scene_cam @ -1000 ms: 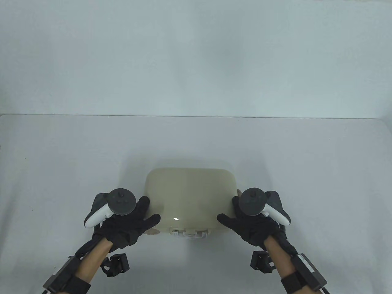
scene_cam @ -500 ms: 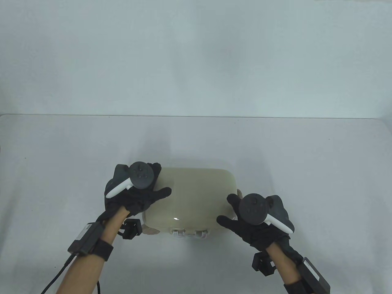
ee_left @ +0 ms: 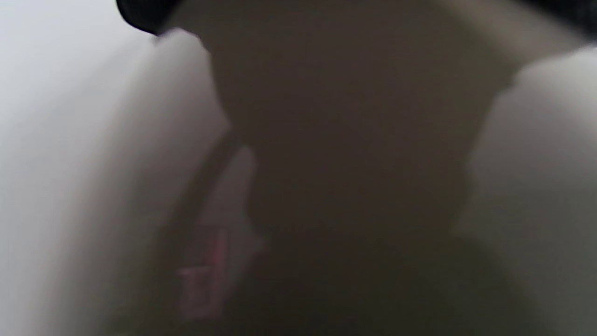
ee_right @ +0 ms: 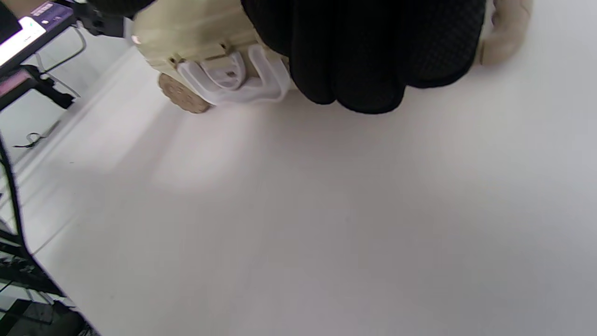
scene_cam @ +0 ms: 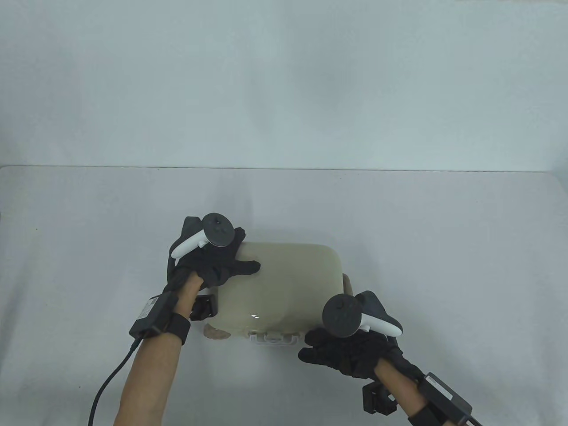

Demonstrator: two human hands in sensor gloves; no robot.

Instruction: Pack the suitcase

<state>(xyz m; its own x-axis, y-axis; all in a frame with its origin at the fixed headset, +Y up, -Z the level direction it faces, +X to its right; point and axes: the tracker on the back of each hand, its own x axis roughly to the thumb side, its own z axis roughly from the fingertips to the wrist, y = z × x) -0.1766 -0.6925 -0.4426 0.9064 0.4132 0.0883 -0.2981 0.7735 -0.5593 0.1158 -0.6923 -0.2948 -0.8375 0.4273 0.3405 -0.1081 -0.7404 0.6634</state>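
A shut beige suitcase (scene_cam: 288, 284) lies flat on the table, its white handle (scene_cam: 273, 339) facing the near edge. My left hand (scene_cam: 222, 262) grips its far left corner, the thumb lying across the lid and the fingers hidden behind the shell. At the near right corner my right hand (scene_cam: 337, 350) curls its fingers against the front wall beside the handle. In the right wrist view the gloved fingers (ee_right: 364, 56) cover the suitcase (ee_right: 186, 32) front, next to the handle (ee_right: 233, 88) and a wheel (ee_right: 182, 95). The left wrist view is a dark blur.
The white table (scene_cam: 443, 244) runs wide to both sides and behind the case, ending at a pale wall. A black cable (scene_cam: 106, 386) trails from my left wrist toward the near edge. Another wheel (scene_cam: 215, 332) pokes out at the case's near left.
My left hand moved from the case's near left side up to its far left corner. My right hand slid down from the right side to the near right corner. The case barely shifted.
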